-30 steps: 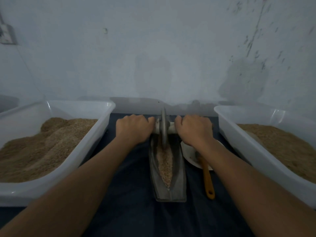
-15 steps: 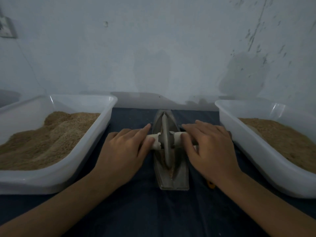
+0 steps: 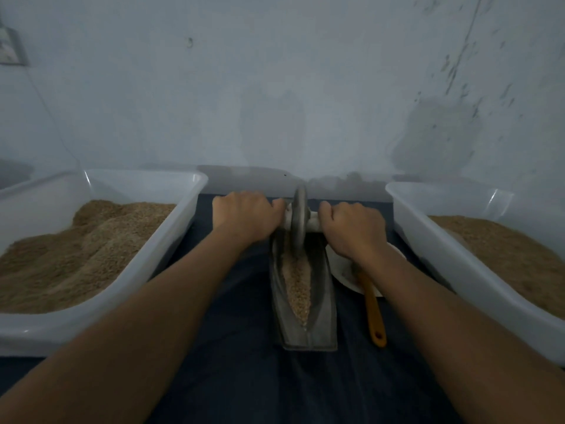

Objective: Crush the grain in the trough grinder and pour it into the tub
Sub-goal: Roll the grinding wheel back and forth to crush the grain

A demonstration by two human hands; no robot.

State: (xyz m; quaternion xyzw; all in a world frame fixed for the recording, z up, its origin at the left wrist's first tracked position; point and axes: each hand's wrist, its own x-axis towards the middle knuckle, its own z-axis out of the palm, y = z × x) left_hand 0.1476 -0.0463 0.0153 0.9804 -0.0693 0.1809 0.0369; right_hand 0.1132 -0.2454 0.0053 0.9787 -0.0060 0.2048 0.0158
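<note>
1. Head view looks down on a table covered in dark blue cloth, with a pale, stained wall behind it.
2. Lying lengthwise in the middle of the table is the metal trough grinder, its narrow channel holding a strip of grain that runs down to the near end.
3. Standing upright at the far end of the trough is the grinder's grey wheel, with a white axle handle sticking out on both sides.
4. With fingers curled round the axle on the left of the wheel, the left hand holds it firmly.
5. On the other side, the right hand grips the axle in the same way, knuckles up.
6. To the left of the trough sits a white plastic tub, heaped with brown ground grain.
7. At the right edge of the table is a second white tub, also holding brown grain.
8. Between the trough and the right tub lies a white plate, partly hidden by the right forearm.
9. An orange-handled utensil rests with its head on the plate and its handle pointing toward the near edge of the table.
</note>
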